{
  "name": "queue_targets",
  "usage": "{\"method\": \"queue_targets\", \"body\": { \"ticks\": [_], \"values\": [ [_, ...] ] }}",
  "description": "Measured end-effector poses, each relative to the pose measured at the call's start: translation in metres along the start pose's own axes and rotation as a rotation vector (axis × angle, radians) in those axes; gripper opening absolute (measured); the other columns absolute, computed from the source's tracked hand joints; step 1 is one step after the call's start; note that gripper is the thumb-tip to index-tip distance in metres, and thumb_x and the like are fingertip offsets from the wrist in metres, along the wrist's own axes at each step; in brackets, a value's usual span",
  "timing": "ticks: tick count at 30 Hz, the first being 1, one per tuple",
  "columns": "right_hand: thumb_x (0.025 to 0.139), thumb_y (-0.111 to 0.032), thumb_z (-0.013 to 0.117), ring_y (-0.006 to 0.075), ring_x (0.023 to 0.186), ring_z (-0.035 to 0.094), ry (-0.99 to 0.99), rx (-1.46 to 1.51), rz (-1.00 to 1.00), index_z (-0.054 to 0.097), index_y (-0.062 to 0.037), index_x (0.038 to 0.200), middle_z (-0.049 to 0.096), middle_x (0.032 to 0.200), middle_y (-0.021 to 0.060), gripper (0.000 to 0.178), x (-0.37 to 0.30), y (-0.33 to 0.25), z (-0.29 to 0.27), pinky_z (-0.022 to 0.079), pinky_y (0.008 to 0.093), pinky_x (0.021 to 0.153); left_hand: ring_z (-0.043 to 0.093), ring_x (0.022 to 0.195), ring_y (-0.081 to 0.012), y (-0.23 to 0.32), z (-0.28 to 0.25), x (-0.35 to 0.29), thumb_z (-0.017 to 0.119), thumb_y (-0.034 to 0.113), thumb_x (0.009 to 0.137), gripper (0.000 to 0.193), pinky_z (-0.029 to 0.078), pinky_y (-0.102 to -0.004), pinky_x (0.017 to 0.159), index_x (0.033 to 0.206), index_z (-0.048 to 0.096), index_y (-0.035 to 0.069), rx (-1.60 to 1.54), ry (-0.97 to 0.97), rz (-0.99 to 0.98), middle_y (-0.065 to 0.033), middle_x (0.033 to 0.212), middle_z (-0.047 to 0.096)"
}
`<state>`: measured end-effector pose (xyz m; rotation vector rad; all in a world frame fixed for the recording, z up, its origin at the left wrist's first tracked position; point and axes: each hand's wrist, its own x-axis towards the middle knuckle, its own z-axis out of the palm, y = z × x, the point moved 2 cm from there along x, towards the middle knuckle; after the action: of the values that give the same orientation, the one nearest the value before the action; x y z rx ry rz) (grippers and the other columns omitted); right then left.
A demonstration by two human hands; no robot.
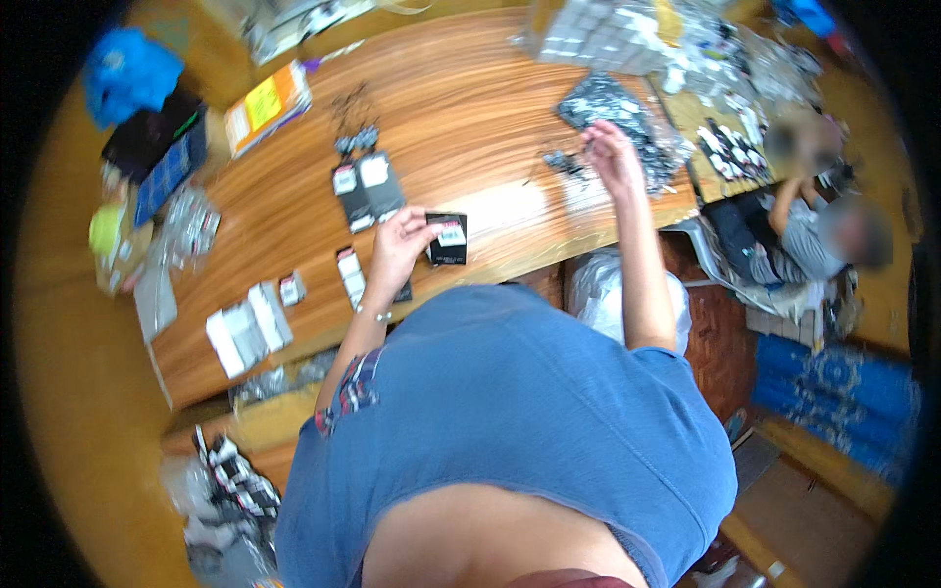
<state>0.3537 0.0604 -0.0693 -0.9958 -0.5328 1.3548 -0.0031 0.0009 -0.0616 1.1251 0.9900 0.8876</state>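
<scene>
My left hand (400, 243) pinches a small black card (448, 253) with a white and pink label, holding it upright over the table near its front edge. To the right, my right hand (617, 165) is raised over the table with its fingers drawn together. A thin dark bit shows at its fingertips, too blurred to name. Just left of those fingers lies a small cluster of dark pieces (561, 162). Beyond the hand is a clear plastic bag of small dark items (603, 103). Flat black cards (369, 191) with labels lie beyond my left hand.
Dark wiry pieces (355, 139) lie beyond the cards. White and grey packets (250, 328) sit at the left on the wooden table (441, 98). Orange-edged books (267, 106) lie far left, stacked white boxes (598, 37) far right. Another person (809, 240) sits at the right.
</scene>
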Motion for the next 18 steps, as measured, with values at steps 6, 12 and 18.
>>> {"method": "queue_targets", "body": {
  "ticks": [6, 12, 18],
  "values": [
    [0.078, 0.001, 0.06, 0.0172, 0.082, 0.061, -0.053, -0.142, -0.178, 0.056, -0.0012, 0.093, 0.063, 0.087, 0.009, 0.016, -0.062, 0.02, 0.096, 0.049, 0.0282, 0.073, 0.056, 0.097, -0.0179, 0.027, 0.068, 0.04, 0.059, -0.004, 0.078, 0.014, 0.046, -0.0296, 0.084, 0.092, 0.06, -0.001, 0.029, -0.315, 0.258, -0.0121, 0.104, 0.059],
    [0.078, 0.001, 0.059, 0.014, 0.083, 0.062, -0.048, -0.039, -0.15, 0.058, -0.0017, 0.09, 0.063, 0.086, 0.0073, 0.012, -0.092, 0.023, 0.106, 0.048, 0.024, 0.074, 0.059, 0.078, -0.0097, 0.016, 0.088, 0.052, 0.06, -0.003, 0.079, 0.013, 0.047, -0.0239, 0.073, 0.091, 0.06, -0.002, 0.062, -0.441, 0.08, -0.0038, 0.084, 0.063],
    [0.08, -0.002, 0.059, 0.0169, 0.082, 0.061, 0.011, 0.232, -0.086, 0.056, -0.0043, 0.092, 0.063, 0.087, 0.0079, 0.012, -0.082, 0.0, 0.09, 0.049, 0.0282, 0.076, 0.059, 0.079, -0.0102, 0.014, 0.079, 0.035, 0.06, -0.002, 0.079, 0.014, 0.047, -0.0232, 0.073, 0.093, 0.059, -0.003, 0.062, -0.554, 0.004, -0.0049, 0.085, 0.063]
  ]
}}
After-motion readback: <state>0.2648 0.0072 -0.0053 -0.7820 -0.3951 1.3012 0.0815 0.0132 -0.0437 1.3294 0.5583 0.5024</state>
